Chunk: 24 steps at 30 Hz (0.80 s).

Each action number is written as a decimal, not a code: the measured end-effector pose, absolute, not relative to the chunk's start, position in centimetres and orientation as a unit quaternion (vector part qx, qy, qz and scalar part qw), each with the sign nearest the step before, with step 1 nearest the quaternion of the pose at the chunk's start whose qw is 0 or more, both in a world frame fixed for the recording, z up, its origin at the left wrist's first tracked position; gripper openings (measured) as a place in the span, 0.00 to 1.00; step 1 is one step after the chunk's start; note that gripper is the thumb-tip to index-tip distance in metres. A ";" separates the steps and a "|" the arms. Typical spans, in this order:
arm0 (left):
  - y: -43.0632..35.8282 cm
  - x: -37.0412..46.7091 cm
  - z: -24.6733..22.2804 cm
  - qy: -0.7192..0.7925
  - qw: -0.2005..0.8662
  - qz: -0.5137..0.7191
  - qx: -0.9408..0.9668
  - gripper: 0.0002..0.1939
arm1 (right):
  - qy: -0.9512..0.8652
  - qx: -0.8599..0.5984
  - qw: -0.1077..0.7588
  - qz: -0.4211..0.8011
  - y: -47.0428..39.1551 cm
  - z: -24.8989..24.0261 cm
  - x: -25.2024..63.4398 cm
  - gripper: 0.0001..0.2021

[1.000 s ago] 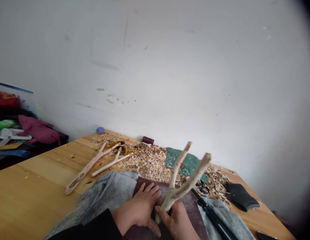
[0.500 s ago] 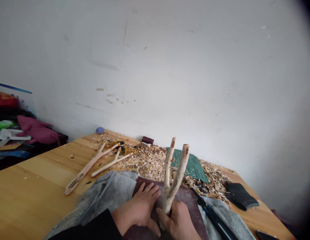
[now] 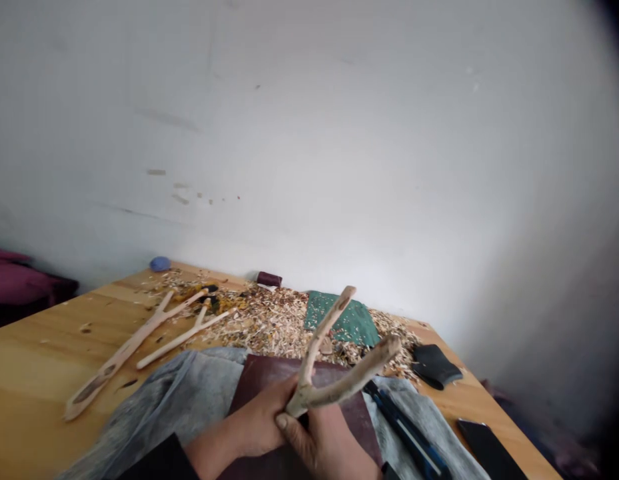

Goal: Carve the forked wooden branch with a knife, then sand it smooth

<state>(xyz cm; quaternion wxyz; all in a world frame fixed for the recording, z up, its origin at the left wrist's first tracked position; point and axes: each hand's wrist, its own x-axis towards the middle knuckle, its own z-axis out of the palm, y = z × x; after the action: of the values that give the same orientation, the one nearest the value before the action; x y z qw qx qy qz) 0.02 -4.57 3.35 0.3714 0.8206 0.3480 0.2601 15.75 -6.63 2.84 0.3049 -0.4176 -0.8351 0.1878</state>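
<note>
A peeled forked stick [image 3: 305,392], pale with two prongs, tilts toward the right above a maroon sheet [image 3: 259,371]. My right hand [image 3: 334,437] is closed around its lower stem, thumb across the front. My left hand [image 3: 259,417] meets the stem from the left and looks closed on it too; its fingers are mostly hidden behind the wood. Beneath the sheet lies a grey cloth [image 3: 199,400]. To the right of my hands, a long black-and-blue tool [image 3: 406,433] rests on that cloth; its exact kind is unclear.
Two more peeled forked sticks, a large one [image 3: 124,353] and a thin one [image 3: 189,335], lie on the wooden table [image 3: 29,373]. Wood shavings [image 3: 274,323] and a green sheet [image 3: 339,320] are by the wall. A black piece [image 3: 436,367] and a phone [image 3: 489,447] lie right.
The forked stick has tipped from nearly upright toward the right. My left hand has left the maroon sheet and come to the stem. The view has swung right.
</note>
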 end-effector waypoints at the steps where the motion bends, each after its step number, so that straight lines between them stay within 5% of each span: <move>1: -4.6 0.2 3.3 0.326 0.415 0.288 0.799 0.17 | -0.836 -0.394 0.320 0.210 -7.0 3.8 15.9 0.14; 4: -4.2 0.7 2.2 0.286 0.559 0.326 0.707 0.14 | -0.793 -0.425 0.348 0.263 -7.9 5.9 18.9 0.17; 7: -3.7 0.8 0.9 0.300 0.641 0.354 0.611 0.17 | -0.658 -0.602 0.433 0.130 -9.1 5.6 27.1 0.20; 10: -3.6 0.8 0.8 0.320 0.642 0.381 0.583 0.15 | -0.464 -0.824 0.325 -0.007 -10.5 2.6 38.2 0.25; 15: -3.8 0.9 1.2 0.373 0.613 0.357 0.598 0.18 | -0.418 -0.894 0.141 -0.080 -12.1 -2.9 48.6 0.46; 24: -3.2 0.0 -1.5 0.385 0.604 0.334 0.613 0.21 | -0.430 -0.897 0.095 -0.033 -11.7 -5.2 49.4 0.45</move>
<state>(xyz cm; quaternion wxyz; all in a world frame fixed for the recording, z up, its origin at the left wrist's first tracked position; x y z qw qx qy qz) 0.04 -3.18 -1.48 0.6044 0.6125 0.3850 0.3335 49.43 -11.67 -5.20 0.0945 -0.8975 -0.4296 -0.0329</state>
